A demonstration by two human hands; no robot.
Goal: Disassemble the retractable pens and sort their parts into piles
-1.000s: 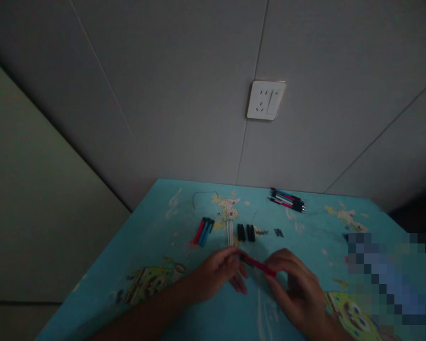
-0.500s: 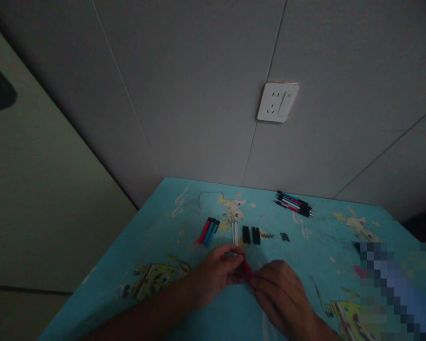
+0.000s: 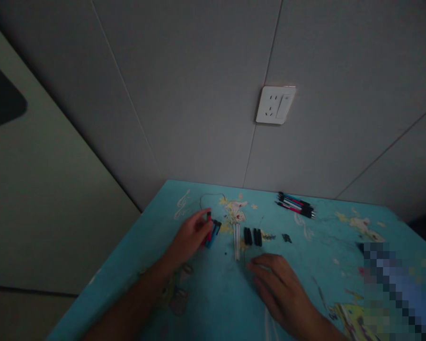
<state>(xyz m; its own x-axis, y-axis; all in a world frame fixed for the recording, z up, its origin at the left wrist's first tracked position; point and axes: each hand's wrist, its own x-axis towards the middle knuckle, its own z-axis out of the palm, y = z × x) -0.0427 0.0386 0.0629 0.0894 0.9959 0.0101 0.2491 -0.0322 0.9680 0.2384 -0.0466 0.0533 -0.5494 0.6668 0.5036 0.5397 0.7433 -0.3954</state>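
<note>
The left hand (image 3: pixel 190 234) is seen at the left of the work area, with a red pen barrel (image 3: pixel 209 233) pinched between thumb and fingers. The barrel is held roughly upright, black end up, at the group of blue pen barrels (image 3: pixel 213 237); whether these are touched cannot be told. The right hand (image 3: pixel 281 286) is positioned nearer and to the right, palm down and open, its fingers loosely bent over the blue printed tabletop (image 3: pixel 213 298).

To the right of the barrels, slender white refills (image 3: pixel 236 241) are laid side by side, pointing from near to far. Just right of these, black pieces (image 3: pixel 258 237) are set in two short clusters. Farther right, a small pile of dark parts (image 3: pixel 287 238) is noted, too small to be identified. At the far right, a stack of pens (image 3: pixel 297 206) is placed near the wall (image 3: pixel 199 118), on which a white socket plate (image 3: pixel 276 105) is mounted.
</note>
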